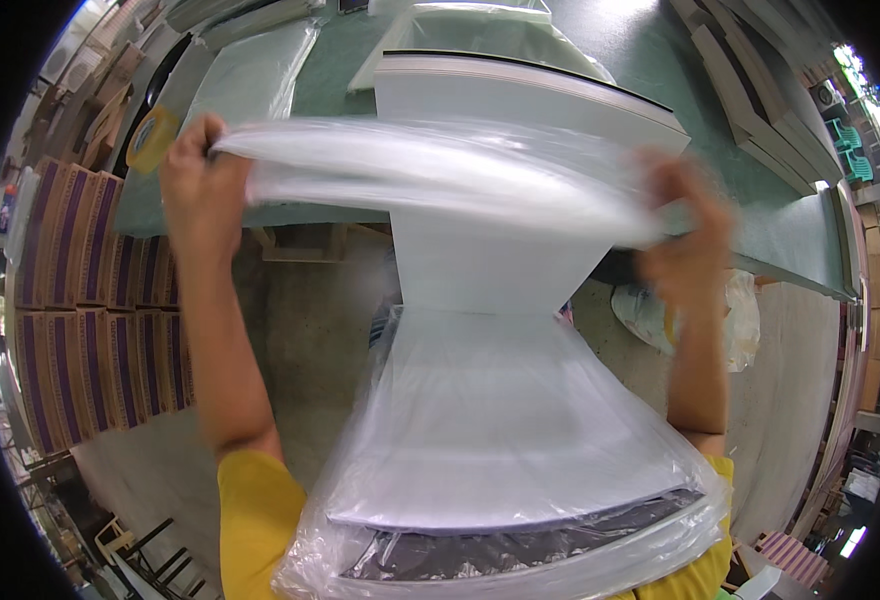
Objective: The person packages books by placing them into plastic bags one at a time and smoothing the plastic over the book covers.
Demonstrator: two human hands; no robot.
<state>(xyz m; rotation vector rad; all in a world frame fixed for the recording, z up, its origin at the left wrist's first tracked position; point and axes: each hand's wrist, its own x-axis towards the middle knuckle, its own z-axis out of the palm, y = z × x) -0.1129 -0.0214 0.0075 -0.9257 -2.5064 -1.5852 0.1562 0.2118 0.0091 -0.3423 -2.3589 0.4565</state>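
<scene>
A band of bunched clear plastic film (430, 175) is stretched between my two hands. My left hand (205, 190) is closed on its left end. My right hand (688, 225), smeared by motion, grips the other end with bent fingers. Behind and below the film is a large white panel (495, 265), its far end resting over the table's edge. Its near part is covered by a clear plastic bag (480, 420), which reaches toward my body. Dark material shows through the bag's near end. Just left of my left hand is a yellow tape roll (153, 140).
A green table (330, 95) spans the far side, with plastic-wrapped sheets (255, 75) on its left and long boards (750, 100) on its right. Stacked brown cartons (90, 300) stand at left. A crumpled plastic bag (745, 320) lies low at right.
</scene>
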